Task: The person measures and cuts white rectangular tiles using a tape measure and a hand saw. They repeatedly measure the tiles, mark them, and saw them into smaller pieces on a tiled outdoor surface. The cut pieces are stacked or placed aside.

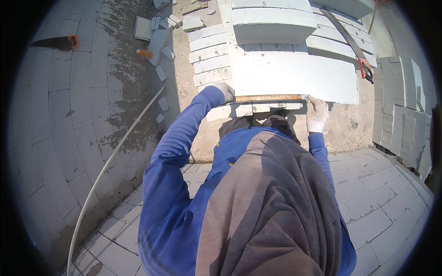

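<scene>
A large white block (pixel 294 73) lies flat in front of me. Along its near edge stretches a narrow, rust-stained measuring tape (pixel 271 98). My left hand (pixel 224 92), in a pale work glove, is closed at the tape's left end, by the block's near left corner; its fingertips are partly hidden. At the other end, my gloved right hand (pixel 317 114) has its fingers pinched together on the tape, against the block's near edge. Long blue sleeves cover both my arms.
A handsaw (pixel 343 34) with a red handle rests on white blocks (pixel 274 23) at the far right. Another handsaw (pixel 55 42) is at the far left. Block offcuts (pixel 159 43) and an orange bottle (pixel 144 54) lie left of the stack. A pale hose (pixel 108 163) curves along the left.
</scene>
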Demonstrator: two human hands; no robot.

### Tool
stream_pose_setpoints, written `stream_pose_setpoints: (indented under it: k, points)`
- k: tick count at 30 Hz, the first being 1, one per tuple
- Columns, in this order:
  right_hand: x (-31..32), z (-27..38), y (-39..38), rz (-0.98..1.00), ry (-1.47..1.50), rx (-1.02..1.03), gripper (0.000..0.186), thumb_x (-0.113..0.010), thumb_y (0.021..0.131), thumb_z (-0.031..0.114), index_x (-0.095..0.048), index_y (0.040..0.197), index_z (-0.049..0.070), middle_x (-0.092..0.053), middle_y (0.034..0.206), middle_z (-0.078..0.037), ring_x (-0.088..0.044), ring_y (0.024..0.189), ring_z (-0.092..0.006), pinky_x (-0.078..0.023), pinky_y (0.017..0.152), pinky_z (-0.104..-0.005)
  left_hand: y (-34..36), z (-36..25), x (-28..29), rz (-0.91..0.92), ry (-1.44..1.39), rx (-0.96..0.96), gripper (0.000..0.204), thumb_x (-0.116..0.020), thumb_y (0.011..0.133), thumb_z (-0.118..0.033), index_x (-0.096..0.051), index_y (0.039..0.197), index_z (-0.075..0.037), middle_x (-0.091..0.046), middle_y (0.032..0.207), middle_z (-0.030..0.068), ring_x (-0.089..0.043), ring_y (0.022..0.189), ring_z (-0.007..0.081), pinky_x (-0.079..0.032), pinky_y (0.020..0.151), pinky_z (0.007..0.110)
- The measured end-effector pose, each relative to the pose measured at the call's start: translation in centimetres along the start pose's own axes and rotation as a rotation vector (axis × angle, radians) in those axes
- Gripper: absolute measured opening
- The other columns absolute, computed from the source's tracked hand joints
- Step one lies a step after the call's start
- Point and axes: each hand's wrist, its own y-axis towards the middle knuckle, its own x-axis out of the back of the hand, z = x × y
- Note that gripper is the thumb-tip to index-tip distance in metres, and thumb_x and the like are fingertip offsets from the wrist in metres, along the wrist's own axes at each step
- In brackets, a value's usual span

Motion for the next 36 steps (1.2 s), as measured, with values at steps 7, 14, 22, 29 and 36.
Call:
stream_pose_setpoints:
  k: [7, 14, 22, 29, 36]
  points:
    - [-0.4, -0.5, 0.7, 0.083, 0.076, -0.075, 0.021, -0.077, 0.089, 0.021, -0.078, 0.107, 0.01, -0.076, 0.102, -0.013, -0.069, 0.101, -0.0365, -0.055, 0.091, -0.0488, 0.0, 0.1, 0.4, 0.036, -0.007, 0.031, 0.022, -0.073, 0.09, -0.026, -0.084, 0.097, -0.007, -0.077, 0.082, 0.0049, -0.069, 0.073, 0.0157, -0.053, 0.069, 0.033]
    - [-0.2, -0.4, 0.2, 0.061, 0.113, -0.074, 0.019, -0.075, 0.089, 0.021, -0.079, 0.105, 0.011, -0.076, 0.1, -0.013, -0.069, 0.1, -0.0362, -0.055, 0.09, -0.0476, 0.2, 0.2, 0.7, 0.096, -0.036, 0.07, 0.027, -0.073, 0.086, -0.026, -0.085, 0.104, -0.009, -0.079, 0.084, 0.0085, -0.071, 0.076, 0.0193, -0.055, 0.073, 0.035]
    - [1.4, -0.9, -1.7, 0.023, 0.205, 0.071, 0.018, -0.076, 0.09, 0.018, -0.075, 0.106, 0.009, -0.074, 0.101, -0.01, -0.068, 0.096, -0.0326, -0.054, 0.088, -0.0467, 0.4, -0.1, 0.8, 0.058, 0.048, 0.021, 0.028, -0.074, 0.087, -0.029, -0.084, 0.103, -0.008, -0.078, 0.084, 0.0069, -0.069, 0.075, 0.0175, -0.054, 0.072, 0.034]
    - [1.2, -0.4, 0.4, 0.153, 0.149, -0.086, 0.023, -0.075, 0.094, 0.015, -0.078, 0.116, 0.006, -0.077, 0.107, -0.012, -0.07, 0.102, -0.0305, -0.055, 0.094, -0.0418, 0.0, -0.2, 0.1, 0.021, 0.047, -0.004, 0.025, -0.072, 0.086, -0.028, -0.086, 0.105, -0.016, -0.079, 0.085, 0.0068, -0.071, 0.076, 0.0205, -0.055, 0.074, 0.035]
    - [1.2, 0.0, 0.7, 0.165, 0.114, -0.107, 0.024, -0.076, 0.094, 0.014, -0.078, 0.116, 0.006, -0.078, 0.107, -0.012, -0.071, 0.102, -0.0286, -0.056, 0.094, -0.0401, 0.4, 0.0, -0.3, 0.01, 0.039, 0.012, 0.024, -0.075, 0.084, -0.028, -0.086, 0.102, -0.016, -0.08, 0.085, 0.0077, -0.072, 0.077, 0.0209, -0.055, 0.075, 0.036]
